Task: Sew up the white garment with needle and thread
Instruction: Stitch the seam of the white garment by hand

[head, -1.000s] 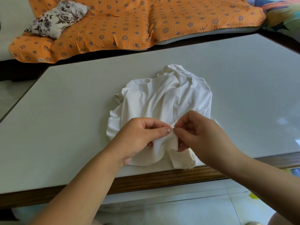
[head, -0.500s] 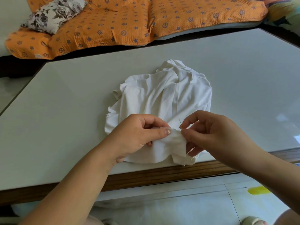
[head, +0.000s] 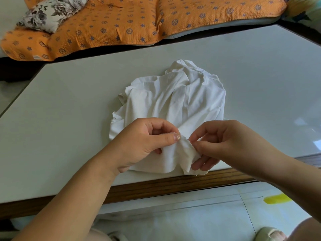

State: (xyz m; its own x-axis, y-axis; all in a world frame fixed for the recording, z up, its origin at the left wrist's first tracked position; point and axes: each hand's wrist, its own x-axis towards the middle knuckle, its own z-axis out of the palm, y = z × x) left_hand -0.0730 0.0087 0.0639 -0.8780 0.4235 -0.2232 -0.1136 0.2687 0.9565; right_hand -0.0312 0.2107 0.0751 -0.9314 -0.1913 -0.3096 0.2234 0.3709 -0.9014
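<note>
The white garment (head: 175,100) lies crumpled on the white table (head: 69,108), its near edge reaching the table's front rim. My left hand (head: 145,141) pinches a fold of the garment's near edge between thumb and forefinger. My right hand (head: 225,145) pinches the same fold just to the right, thumb and forefinger pressed together at the cloth, its lower fingers under the fabric. The needle and thread are hidden between those fingertips and cannot be made out.
The table has a wooden front edge (head: 156,186). Behind it lies an orange patterned quilt (head: 139,20) with a floral cushion (head: 46,13) at the left. Pale floor tiles (head: 173,220) show below, with a yellow mark (head: 276,199) at the right.
The needle tip that stood above my right fingers earlier is no longer visible. My right hand has shifted slightly right along the fold; my left hand keeps its pinch.
</note>
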